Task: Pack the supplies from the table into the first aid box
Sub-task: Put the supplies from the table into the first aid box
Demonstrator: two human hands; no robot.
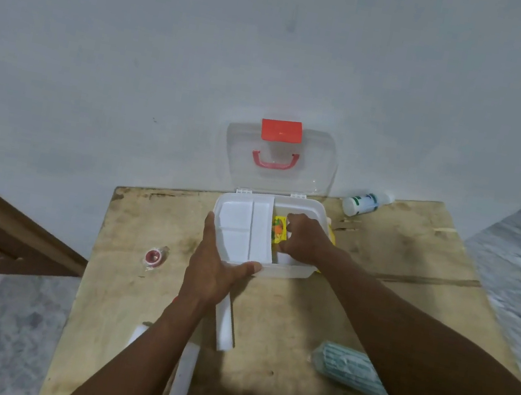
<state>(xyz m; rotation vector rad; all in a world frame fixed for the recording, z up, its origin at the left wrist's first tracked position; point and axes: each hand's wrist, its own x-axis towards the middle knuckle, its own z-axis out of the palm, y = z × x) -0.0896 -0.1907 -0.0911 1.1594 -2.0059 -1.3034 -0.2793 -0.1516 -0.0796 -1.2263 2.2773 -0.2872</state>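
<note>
Hands are working at the first aid box (288, 271), which is sitting open at the far edge of the counter (301, 314), its clear lid (319, 169) standing up against the wall. Right hand (307, 239) is reaching into the right compartment, fingers (293, 218) closed around a yellow packet (278, 230) and pressing it on edge against the divider. Left hand (212, 268) is bracing the box's near-left corner, thumb lying along the front rim, fingers spread open against the side wall.

Judgement on the step: the packet is probably best seated flat or snug against the divider so room is left beside it, with the left hand steadying the box until the right one lets go, since light plastic could slide toward the wall.

Box itself is looking like white plastic with a red latch (281, 130) and red handle (274, 161). A white tray insert (240, 228) of 3 sections is filling its left half, nothing showing in it.

Waiting on the counter: a white bottle (365, 202) lying on its side, a small red roll (154, 256), a pale blue-green wrapped bundle (348, 367), several white tubes (224, 325).
</note>
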